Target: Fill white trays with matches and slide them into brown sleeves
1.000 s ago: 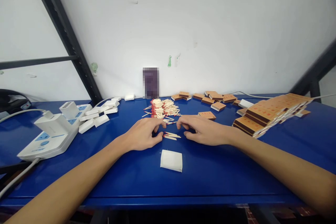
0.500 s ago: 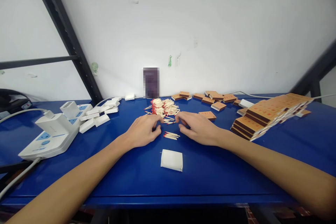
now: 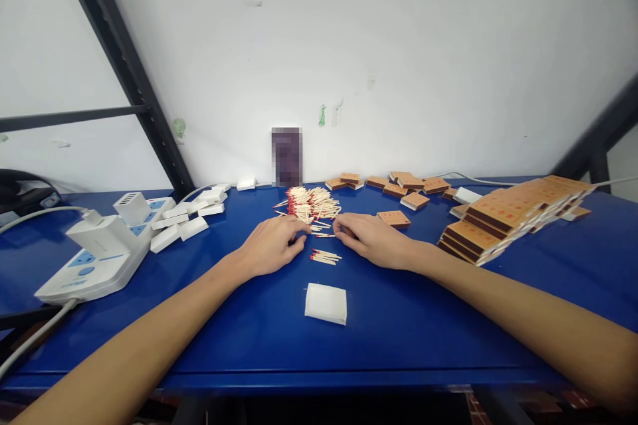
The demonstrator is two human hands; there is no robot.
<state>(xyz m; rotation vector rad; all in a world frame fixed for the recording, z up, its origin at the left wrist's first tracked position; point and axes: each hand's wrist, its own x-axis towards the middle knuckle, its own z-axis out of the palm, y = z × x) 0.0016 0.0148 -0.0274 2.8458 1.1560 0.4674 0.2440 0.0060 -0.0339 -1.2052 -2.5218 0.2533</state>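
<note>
A heap of red-tipped matches (image 3: 312,204) lies near the wall on the blue table (image 3: 269,345). My left hand (image 3: 274,246) rests at the heap's near left edge, thumb and fingers apart, with nothing seen between them. On the right side, my right hand (image 3: 371,239) has its fingers bent together beside the loose matches; whether a match is between the fingertips is too small to tell. Between and just below my hands is a small row of matches (image 3: 326,257), heads to the left. Nearer to me lies a white tray (image 3: 325,303).
Stacked orange matchboxes (image 3: 503,212) stand on the right, with more boxes (image 3: 409,180) along the wall. White box pieces (image 3: 192,212) and a power strip (image 3: 114,265) with plugs lie left. A pixelated dark item (image 3: 287,157) stands behind the heap.
My right hand has shifted slightly, its thumb drawing up toward the fingers. My left thumb has moved up a little. The matches and tray look unchanged.
</note>
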